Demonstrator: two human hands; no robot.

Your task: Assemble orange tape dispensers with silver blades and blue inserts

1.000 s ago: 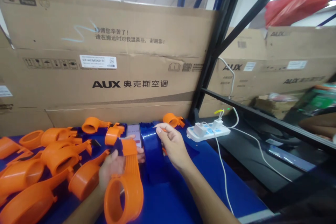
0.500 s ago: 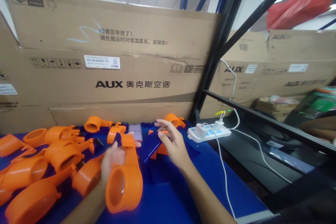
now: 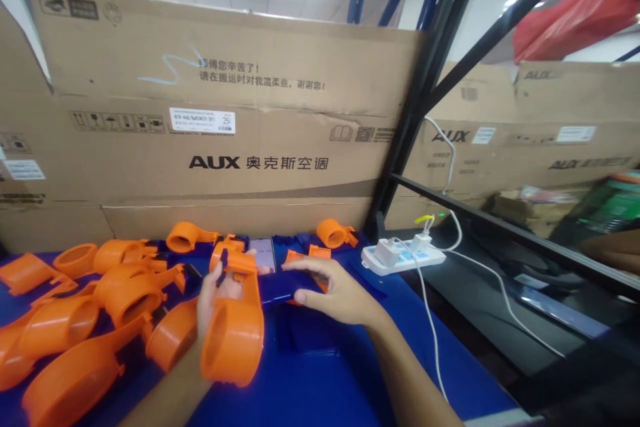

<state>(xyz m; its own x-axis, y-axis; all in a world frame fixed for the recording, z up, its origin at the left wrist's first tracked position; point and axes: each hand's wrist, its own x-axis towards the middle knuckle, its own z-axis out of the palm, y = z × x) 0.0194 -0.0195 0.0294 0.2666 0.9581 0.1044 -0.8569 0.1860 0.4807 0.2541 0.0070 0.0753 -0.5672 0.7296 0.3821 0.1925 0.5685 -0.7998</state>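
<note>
My left hand (image 3: 207, 300) is closed around an orange tape dispenser (image 3: 234, 340), its round hub toward me and its toothed end up by my fingers. A small dark blue piece sits at that upper end. To the right, my right hand (image 3: 335, 288) has thumb and fingers curled about a dark blue glossy sheet (image 3: 280, 285), which reaches toward the dispenser. Whether the two touch is hard to tell. Orange parts (image 3: 320, 252) lie behind my right hand, partly hidden by it.
Several orange tape dispensers (image 3: 70, 380) are heaped at the left of the blue table (image 3: 325, 387). A phone (image 3: 263, 253) lies at the back, near another dispenser (image 3: 334, 233). A white power strip (image 3: 400, 257) with cables stands right, beside a black rack post (image 3: 415, 113). Cardboard (image 3: 240, 113) walls the back.
My right hand has come lower and curled from open fingers onto the blue sheet, which has moved closer to the dispenser. My left hand has tilted the dispenser slightly. The view has shifted a little.
</note>
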